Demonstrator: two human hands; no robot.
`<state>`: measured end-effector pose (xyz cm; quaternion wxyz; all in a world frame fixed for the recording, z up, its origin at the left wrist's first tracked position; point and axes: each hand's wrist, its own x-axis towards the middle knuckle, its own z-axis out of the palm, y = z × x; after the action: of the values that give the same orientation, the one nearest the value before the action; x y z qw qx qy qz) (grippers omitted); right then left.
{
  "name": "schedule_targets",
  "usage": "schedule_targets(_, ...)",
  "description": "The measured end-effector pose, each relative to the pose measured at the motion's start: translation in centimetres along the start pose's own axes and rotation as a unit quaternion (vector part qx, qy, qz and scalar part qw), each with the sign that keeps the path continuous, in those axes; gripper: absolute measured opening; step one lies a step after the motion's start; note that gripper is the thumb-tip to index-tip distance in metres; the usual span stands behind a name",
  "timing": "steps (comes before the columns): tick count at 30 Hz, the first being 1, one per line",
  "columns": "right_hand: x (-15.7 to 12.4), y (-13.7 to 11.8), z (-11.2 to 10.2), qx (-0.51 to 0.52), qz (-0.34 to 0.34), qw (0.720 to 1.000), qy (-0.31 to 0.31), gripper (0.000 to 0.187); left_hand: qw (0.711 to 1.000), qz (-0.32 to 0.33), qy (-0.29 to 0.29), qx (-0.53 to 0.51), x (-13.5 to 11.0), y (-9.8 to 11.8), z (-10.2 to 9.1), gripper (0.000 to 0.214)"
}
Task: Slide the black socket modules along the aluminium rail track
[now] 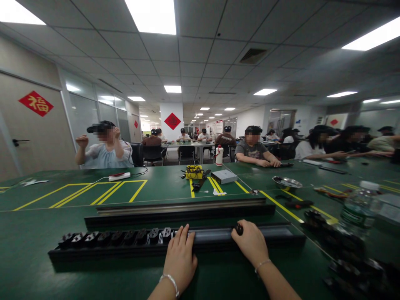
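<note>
A long black rail (93, 254) lies across the green table in front of me, with several black socket modules (115, 237) seated in its left half. My left hand (180, 258) rests flat on the rail beside the last module, fingers stretched out. My right hand (251, 243) is closed around a small black part (239, 228) at the rail's top edge, further right. A second black rail with a metal strip (181, 207) lies just behind the first.
Loose black parts (350, 254) are piled at the right, near a plastic water bottle (359, 210). A metal bowl (286, 183), a grey box (223, 176) and a yellow item (194, 171) sit farther back. Other people work at surrounding tables.
</note>
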<state>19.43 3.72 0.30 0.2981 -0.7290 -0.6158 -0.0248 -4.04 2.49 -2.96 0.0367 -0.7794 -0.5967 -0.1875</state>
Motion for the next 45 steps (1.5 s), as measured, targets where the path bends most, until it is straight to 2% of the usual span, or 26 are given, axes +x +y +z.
schedule_targets(6,0.1,0.2,-0.1,-0.012,0.001,1.000,-0.008,0.018,1.000,-0.004,-0.005,-0.008,0.1,0.2,-0.1,0.056)
schedule_targets(13,0.0,0.5,-0.2,-0.061,-0.031,0.998,0.010,0.017,1.000,-0.006,-0.006,-0.016,0.0,0.3,-0.4,0.057)
schedule_targets(21,-0.1,0.2,-0.5,-0.047,-0.011,0.999,-0.006,0.018,1.000,-0.003,-0.006,-0.020,0.0,0.2,-0.3,0.057)
schedule_targets(33,0.2,0.4,-0.4,-0.040,-0.004,0.999,-0.020,0.019,0.999,-0.019,-0.025,-0.017,0.0,0.9,-1.3,0.058)
schedule_targets(45,0.2,0.4,-0.1,-0.052,-0.014,0.999,0.005,0.018,1.000,-0.018,-0.020,-0.012,0.0,0.8,-1.1,0.058)
